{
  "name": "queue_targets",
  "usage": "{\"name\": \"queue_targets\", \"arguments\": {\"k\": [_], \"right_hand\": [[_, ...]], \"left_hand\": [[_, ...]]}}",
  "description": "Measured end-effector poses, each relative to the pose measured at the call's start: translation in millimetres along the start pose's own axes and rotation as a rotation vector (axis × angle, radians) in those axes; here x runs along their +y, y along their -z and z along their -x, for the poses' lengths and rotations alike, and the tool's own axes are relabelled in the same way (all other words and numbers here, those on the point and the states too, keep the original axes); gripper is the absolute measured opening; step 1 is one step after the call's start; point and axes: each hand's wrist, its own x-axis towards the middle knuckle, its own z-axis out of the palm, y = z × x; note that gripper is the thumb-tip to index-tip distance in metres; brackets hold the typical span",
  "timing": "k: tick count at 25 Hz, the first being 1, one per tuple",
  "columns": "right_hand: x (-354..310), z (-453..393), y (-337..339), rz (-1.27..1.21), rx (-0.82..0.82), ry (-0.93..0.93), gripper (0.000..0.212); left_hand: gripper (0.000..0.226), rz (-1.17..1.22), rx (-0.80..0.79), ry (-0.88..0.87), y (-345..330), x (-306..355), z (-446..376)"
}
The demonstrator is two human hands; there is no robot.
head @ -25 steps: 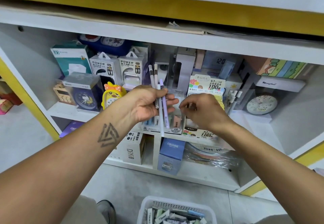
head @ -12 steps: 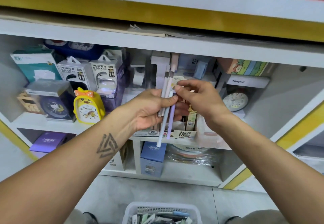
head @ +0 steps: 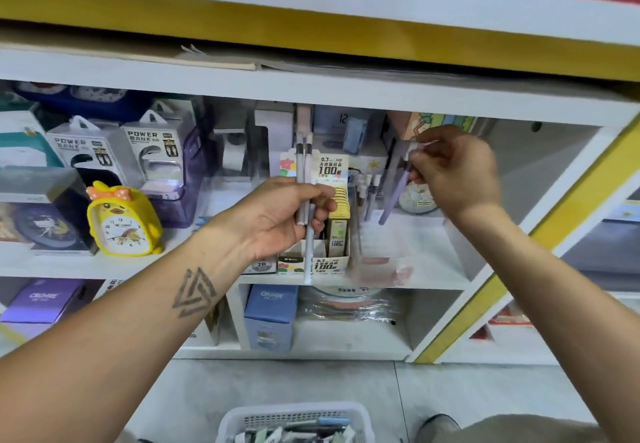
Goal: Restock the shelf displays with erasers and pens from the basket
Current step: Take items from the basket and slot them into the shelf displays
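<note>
My left hand (head: pixel 289 212) grips a small bunch of pens (head: pixel 304 179) upright in front of the middle shelf. One pale pen (head: pixel 309 252) hangs lower than the others. My right hand (head: pixel 453 170) pinches a single purple pen (head: pixel 393 196) by its top end, held to the right over a clear pen display (head: pixel 369 193) with several pens standing in it. A pencil-lead display box (head: pixel 332 168) stands between the hands. The white basket (head: pixel 242 422) with pens and erasers sits on the floor at the bottom centre.
On the shelf's left stand a yellow duck alarm clock (head: pixel 123 224), power bank boxes (head: pixel 104 151) and a boxed clock (head: pixel 38 214). A round clock (head: pixel 417 198) shows behind the right hand. Blue and purple boxes (head: pixel 270 311) fill the lower shelf.
My right hand has pulled the purple pen out of the bunch and carried it to the right. The left hand keeps the remaining pens. The view has shifted left and up.
</note>
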Motion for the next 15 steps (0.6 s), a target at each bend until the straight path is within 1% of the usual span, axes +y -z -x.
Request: {"name": "queue_targets", "arguments": {"k": [2, 3, 6, 12, 15], "right_hand": [[13.0, 2.0, 0.0, 0.223, -0.031, 0.082, 0.006], [18.3, 3.2, -1.4, 0.267, -0.051, 0.108, 0.006], [29.9, 6.1, -8.4, 0.288, -0.071, 0.159, 0.003], [39.0, 6.1, -19.5, 0.223, -0.09, 0.147, 0.013], [41.6, 4.8, -24.4, 0.263, -0.135, 0.185, 0.007]], "left_hand": [[0.03, 0.027, -0.032, 0.017, -5.7, -3.9, -2.9], [0.028, 0.037, -0.049, 0.023, -7.7, -6.0, -4.2], [0.024, 0.027, -0.095, 0.032, -10.0, -10.5, -7.0], [0.025, 0.009, -0.11, 0.033, -6.4, -12.9, -11.0], [0.024, 0.013, -0.114, 0.045, -3.8, -11.9, -11.0]]}}
